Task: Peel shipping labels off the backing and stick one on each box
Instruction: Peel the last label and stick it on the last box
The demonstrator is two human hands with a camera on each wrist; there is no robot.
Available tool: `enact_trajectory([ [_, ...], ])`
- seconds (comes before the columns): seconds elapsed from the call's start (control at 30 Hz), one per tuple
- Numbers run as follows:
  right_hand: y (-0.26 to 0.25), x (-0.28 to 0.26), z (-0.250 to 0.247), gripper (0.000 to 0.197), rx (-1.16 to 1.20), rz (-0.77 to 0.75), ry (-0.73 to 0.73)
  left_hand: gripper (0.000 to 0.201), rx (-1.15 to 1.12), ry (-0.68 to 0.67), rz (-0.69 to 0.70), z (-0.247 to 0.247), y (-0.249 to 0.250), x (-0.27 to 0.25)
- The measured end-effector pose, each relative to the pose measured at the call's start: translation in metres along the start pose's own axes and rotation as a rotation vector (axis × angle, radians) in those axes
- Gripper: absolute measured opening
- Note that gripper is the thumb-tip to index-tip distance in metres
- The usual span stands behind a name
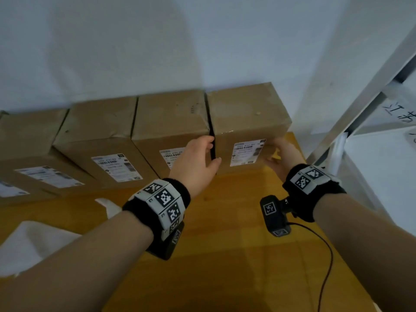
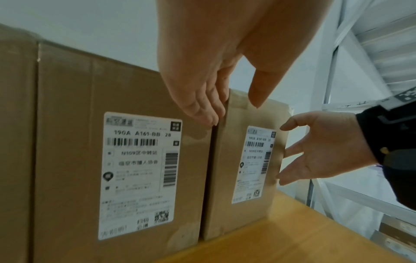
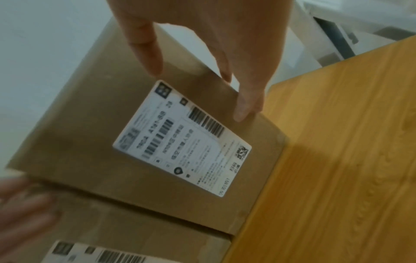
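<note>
Overhead, in the head view, a row of brown cardboard boxes stands along the white wall at the back of a yellow wooden table. The rightmost box, at centre right of the frame, carries a white shipping label on its front face. The left hand has its fingers reaching into the dark gap at that box's left edge, thumb out over the front; the right hand lies against its right side with fingers loosely spread. Neither is closed around anything. The neighbouring box also bears a label, partly hidden by the left hand, and two more labelled boxes run off toward the left edge. Only this view shows white sheets at lower left, both marker wristbands, and a black cable at lower right.

From the left wrist view, both labels read clearly: the neighbouring box's label fills the centre left, the rightmost box's label sits smaller at centre right. The left hand's fingers lie straight along the seam between the two boxes, and the right hand comes in from the right with fingers extended, tips at the box's right edge. A white metal rack rises at the upper right.

From the right wrist view, the rightmost box appears turned diagonally, its label at mid-frame. The right hand's fingers rest straight on the box's edge, just beside the label's corner. The left hand is a blur at lower left.
</note>
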State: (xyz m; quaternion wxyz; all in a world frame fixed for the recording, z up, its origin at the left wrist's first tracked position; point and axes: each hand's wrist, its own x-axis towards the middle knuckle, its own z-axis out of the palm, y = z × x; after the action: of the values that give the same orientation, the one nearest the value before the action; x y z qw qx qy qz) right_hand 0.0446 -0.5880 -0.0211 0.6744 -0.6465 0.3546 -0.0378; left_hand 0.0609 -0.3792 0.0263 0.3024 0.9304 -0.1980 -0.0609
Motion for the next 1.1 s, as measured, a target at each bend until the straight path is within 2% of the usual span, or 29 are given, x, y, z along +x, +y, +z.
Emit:
enact_trajectory([
  [0.1, -0.011, -0.011, 0.006, 0.077, 0.055, -0.044, 0.04, 0.043, 0.073, 0.156, 0.083, -0.007, 0.005, 0.001],
  [0.13, -0.011, -0.008, 0.008, 0.082, 0.047, -0.089, 0.052, 0.039, 0.13, 0.223, 0.11, -0.01, 0.005, 0.001],
  [0.2, -0.018, -0.012, 0.012, 0.075, 0.003, -0.179, 0.073, 0.037, 0.294, 0.327, 0.158, -0.016, 0.004, 0.002],
  [0.23, -0.022, -0.014, 0.015, 0.072, -0.02, -0.196, 0.092, 0.042, 0.389, 0.329, 0.17, -0.018, 0.001, 0.003],
  [0.33, -0.027, -0.013, 0.021, 0.073, -0.055, -0.216, 0.137, 0.063, 0.611, 0.154, 0.155, -0.02, -0.008, 0.004],
  [0.43, -0.029, -0.015, 0.024, 0.072, -0.046, -0.199, 0.138, 0.07, 0.618, 0.069, 0.132, -0.017, -0.016, 0.004],
  [0.83, -0.033, -0.027, 0.02, 0.078, -0.144, -0.166, 0.151, 0.071, 0.585, 0.03, 0.121, -0.021, -0.013, -0.001],
  [0.93, -0.037, -0.035, 0.021, 0.085, -0.257, -0.222, 0.215, 0.069, 0.567, 0.043, 0.113, -0.024, -0.012, -0.005],
  [1.1, -0.051, -0.068, 0.027, 0.091, -0.634, -0.356, 0.276, 0.067, 0.526, 0.061, 0.071, -0.038, -0.012, -0.015],
])
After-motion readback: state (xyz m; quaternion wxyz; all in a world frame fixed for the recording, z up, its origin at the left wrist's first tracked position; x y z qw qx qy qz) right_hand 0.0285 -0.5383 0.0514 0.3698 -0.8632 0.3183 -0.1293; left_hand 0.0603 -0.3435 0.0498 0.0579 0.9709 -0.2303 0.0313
